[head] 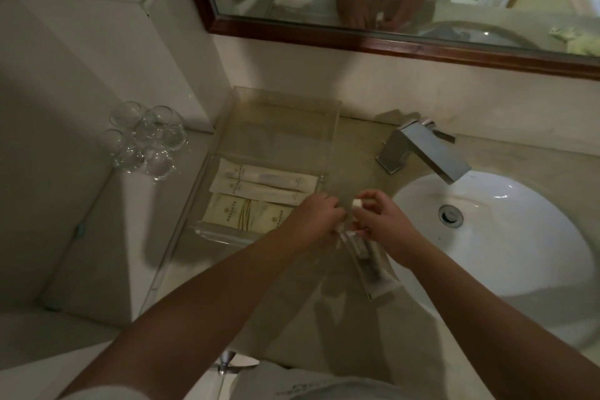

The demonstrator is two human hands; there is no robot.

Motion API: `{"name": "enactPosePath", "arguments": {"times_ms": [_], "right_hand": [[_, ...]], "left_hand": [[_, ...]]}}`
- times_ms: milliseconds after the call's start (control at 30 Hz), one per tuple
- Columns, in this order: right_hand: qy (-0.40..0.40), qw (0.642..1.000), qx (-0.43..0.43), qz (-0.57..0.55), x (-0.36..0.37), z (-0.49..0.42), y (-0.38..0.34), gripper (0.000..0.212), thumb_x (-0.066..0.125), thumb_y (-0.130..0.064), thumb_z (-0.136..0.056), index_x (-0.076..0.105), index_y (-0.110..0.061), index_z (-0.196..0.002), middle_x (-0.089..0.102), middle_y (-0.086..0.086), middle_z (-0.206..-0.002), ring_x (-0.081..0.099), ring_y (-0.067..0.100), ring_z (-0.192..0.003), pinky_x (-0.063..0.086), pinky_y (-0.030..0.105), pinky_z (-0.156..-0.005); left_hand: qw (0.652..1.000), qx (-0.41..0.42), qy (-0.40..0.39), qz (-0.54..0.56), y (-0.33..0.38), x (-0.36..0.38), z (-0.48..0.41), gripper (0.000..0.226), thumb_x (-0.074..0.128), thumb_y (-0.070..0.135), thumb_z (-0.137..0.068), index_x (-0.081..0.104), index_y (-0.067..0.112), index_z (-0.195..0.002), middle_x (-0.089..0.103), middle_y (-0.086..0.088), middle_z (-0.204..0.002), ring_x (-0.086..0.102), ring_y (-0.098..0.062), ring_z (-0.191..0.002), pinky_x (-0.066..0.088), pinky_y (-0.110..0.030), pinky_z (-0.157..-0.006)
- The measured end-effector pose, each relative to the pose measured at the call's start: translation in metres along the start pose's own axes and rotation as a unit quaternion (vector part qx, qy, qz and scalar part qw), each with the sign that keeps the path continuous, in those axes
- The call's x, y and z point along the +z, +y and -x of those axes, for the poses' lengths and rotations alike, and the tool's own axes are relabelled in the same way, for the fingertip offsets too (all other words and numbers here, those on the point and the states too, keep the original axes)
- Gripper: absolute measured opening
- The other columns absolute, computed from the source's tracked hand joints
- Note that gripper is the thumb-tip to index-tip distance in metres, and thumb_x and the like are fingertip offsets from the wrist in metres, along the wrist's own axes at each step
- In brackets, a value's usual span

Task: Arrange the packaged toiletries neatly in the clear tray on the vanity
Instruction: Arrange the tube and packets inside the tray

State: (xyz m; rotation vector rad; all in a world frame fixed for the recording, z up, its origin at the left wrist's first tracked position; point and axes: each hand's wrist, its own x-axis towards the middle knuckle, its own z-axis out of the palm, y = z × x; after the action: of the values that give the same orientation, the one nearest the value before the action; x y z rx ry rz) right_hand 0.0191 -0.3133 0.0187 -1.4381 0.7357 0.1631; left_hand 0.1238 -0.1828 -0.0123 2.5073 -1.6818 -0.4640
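Observation:
The clear tray (279, 127) stands on the vanity against the back wall. Its near half holds two long cream packets (263, 177) side by side and flat cream sachets (240, 216) in front of them; its far half is bare. A long packet with a dark comb-like item (370, 265) lies on the counter between the tray and the basin. My left hand (316, 217) and my right hand (381, 221) meet over the tray's near right corner. Both pinch a small white packaged item (352, 217), which is blurred.
Several upturned clear glasses (146, 140) cluster left of the tray. A square chrome faucet (422, 149) overhangs the white basin (519, 237) at right. A wood-framed mirror (389, 42) runs along the back wall. The counter's front edge is near my body.

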Motion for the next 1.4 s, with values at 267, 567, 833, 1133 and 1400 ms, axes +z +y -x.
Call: {"name": "enactPosePath", "arguments": {"times_ms": [267, 567, 833, 1133, 1400], "right_hand": [[0.002, 0.998, -0.031, 0.06, 0.019, -0.015, -0.023, 0.023, 0.059, -0.016, -0.094, 0.057, -0.014, -0.117, 0.066, 0.008, -0.103, 0.067, 0.021, -0.079, 0.055, 0.039, -0.079], [-0.078, 0.991, 0.0, 0.111, 0.053, -0.035, -0.035, 0.026, 0.06, -0.006, -0.09, 0.06, -0.021, -0.112, 0.065, 0.007, -0.112, 0.068, 0.022, -0.09, 0.053, 0.028, -0.072], [-0.056, 0.956, -0.057, 0.281, 0.069, -0.038, -0.042, 0.029, 0.066, -0.015, -0.087, 0.06, -0.028, -0.112, 0.06, -0.005, -0.108, 0.066, 0.012, -0.086, 0.059, 0.029, -0.07], [-0.121, 0.772, -0.191, 0.594, 0.081, -0.046, -0.046, 0.051, 0.067, -0.019, -0.079, 0.052, -0.031, -0.126, 0.061, -0.004, -0.124, 0.059, 0.018, -0.107, 0.049, 0.03, -0.082], [-0.166, 0.692, -0.258, 0.653, 0.093, -0.06, -0.04, 0.047, 0.06, -0.019, -0.075, 0.054, -0.029, -0.121, 0.066, 0.003, -0.112, 0.059, 0.026, -0.105, 0.052, 0.036, -0.082]], "left_hand": [[0.72, -0.273, 0.269, 0.579, 0.01, -0.018, 0.068, 0.014, 0.062, 0.012, -0.086, 0.068, 0.02, -0.096, 0.067, 0.003, -0.089, 0.061, -0.008, -0.074, 0.05, -0.024, -0.064], [0.392, -0.359, 0.281, 0.799, 0.0, -0.012, 0.139, 0.02, 0.068, 0.026, -0.081, 0.072, 0.021, -0.1, 0.071, 0.001, -0.091, 0.061, -0.013, -0.084, 0.047, -0.027, -0.068], [0.662, -0.415, 0.264, 0.566, -0.009, -0.019, 0.121, 0.032, 0.073, 0.028, -0.079, 0.064, 0.024, -0.109, 0.067, 0.008, -0.101, 0.065, -0.008, -0.092, 0.056, -0.026, -0.076], [0.876, -0.408, 0.159, 0.202, 0.002, -0.006, 0.078, 0.028, 0.065, 0.032, -0.08, 0.058, 0.017, -0.103, 0.063, -0.002, -0.102, 0.057, -0.024, -0.098, 0.045, -0.037, -0.078], [0.883, -0.408, 0.156, 0.172, -0.003, 0.012, 0.076, 0.033, 0.063, 0.037, -0.081, 0.052, 0.015, -0.104, 0.061, -0.005, -0.104, 0.055, -0.026, -0.099, 0.039, -0.038, -0.082]]}}
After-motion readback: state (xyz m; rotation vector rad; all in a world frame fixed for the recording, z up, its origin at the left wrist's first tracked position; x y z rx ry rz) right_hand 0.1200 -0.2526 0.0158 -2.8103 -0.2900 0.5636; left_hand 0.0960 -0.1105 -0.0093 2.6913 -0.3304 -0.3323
